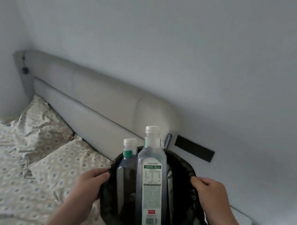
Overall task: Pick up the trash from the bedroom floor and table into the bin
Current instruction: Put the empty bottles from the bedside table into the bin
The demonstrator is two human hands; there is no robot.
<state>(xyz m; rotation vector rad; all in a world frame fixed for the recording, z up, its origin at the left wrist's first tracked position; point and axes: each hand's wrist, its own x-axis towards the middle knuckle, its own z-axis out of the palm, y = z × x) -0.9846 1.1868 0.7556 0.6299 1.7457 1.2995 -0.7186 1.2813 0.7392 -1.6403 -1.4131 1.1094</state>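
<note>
A dark bin (pixel 192 205) lined with a black bag is held up in front of me, above the bed's edge. My left hand (pixel 89 181) grips its left rim and my right hand (pixel 209 190) grips its right rim. Two clear plastic bottles stand upright inside it. The tall bottle (pixel 152 182) has a white cap and a green and white label. The shorter bottle (pixel 127 157) to its left has a white cap and a green neck band. The bin's bottom is hidden.
A bed with a patterned sheet (pixel 9 171) and pillow (pixel 69 162) fills the lower left. A padded grey headboard (pixel 97 99) runs along the white wall. A black strip (pixel 194 151) sits on the wall. A glass-edged table corner (pixel 249 222) shows at lower right.
</note>
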